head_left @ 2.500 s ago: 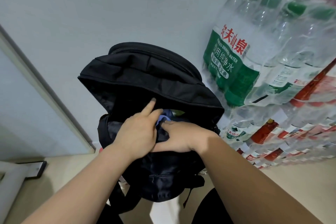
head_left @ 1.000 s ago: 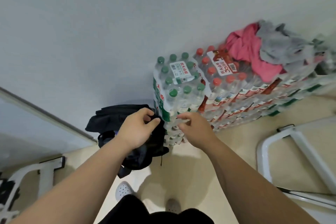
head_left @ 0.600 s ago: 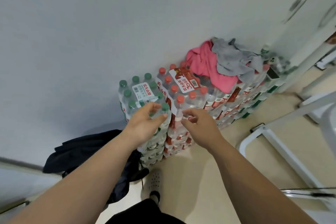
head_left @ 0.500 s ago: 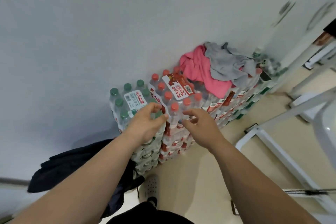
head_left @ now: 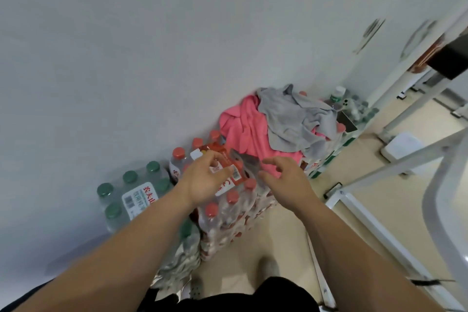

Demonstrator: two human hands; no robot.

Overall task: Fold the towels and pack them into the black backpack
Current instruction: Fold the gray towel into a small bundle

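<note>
A crumpled pink towel point(head_left: 240, 129) and a crumpled grey towel point(head_left: 293, 119) lie in a heap on stacked packs of water bottles against the wall, the grey one partly over the pink one. My left hand point(head_left: 205, 180) and my right hand point(head_left: 283, 177) hover side by side over the red-capped bottle pack point(head_left: 228, 200), just short of the pink towel. Both hands have loosely spread fingers and hold nothing. The black backpack is almost out of the frame; only a dark sliver shows at the bottom left corner point(head_left: 15, 301).
A pack of green-capped bottles point(head_left: 131, 192) stands left of the red-capped pack. More bottles and a phone point(head_left: 344, 119) sit behind the towels. White metal frame legs point(head_left: 374, 225) cross the beige floor at the right. My feet stand close to the packs.
I have let go of the backpack and turned right. Both hands have moved from the backpack to above the bottle packs, nearer the towel heap.
</note>
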